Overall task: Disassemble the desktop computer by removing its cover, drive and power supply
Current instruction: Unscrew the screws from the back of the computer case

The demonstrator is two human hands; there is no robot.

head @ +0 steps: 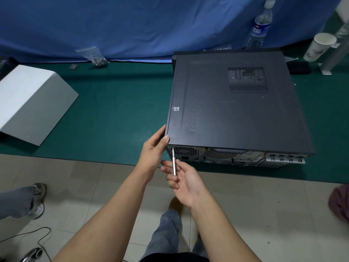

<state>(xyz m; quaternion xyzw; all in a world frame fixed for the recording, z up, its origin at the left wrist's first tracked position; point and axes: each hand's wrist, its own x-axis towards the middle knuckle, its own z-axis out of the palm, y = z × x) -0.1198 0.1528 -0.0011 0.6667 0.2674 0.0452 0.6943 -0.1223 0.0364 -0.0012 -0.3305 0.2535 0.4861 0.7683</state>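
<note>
At lower centre, our right hand [181, 178] pinches a thin screwdriver [174, 163], its tip at the rear panel's upper left corner. Just above, our left hand [154, 150] grips the near left corner of the computer [236, 106], which lies flat, cover on, right of centre on the green tabletop [117, 110]. A white box [32, 101] sits far left.
</note>
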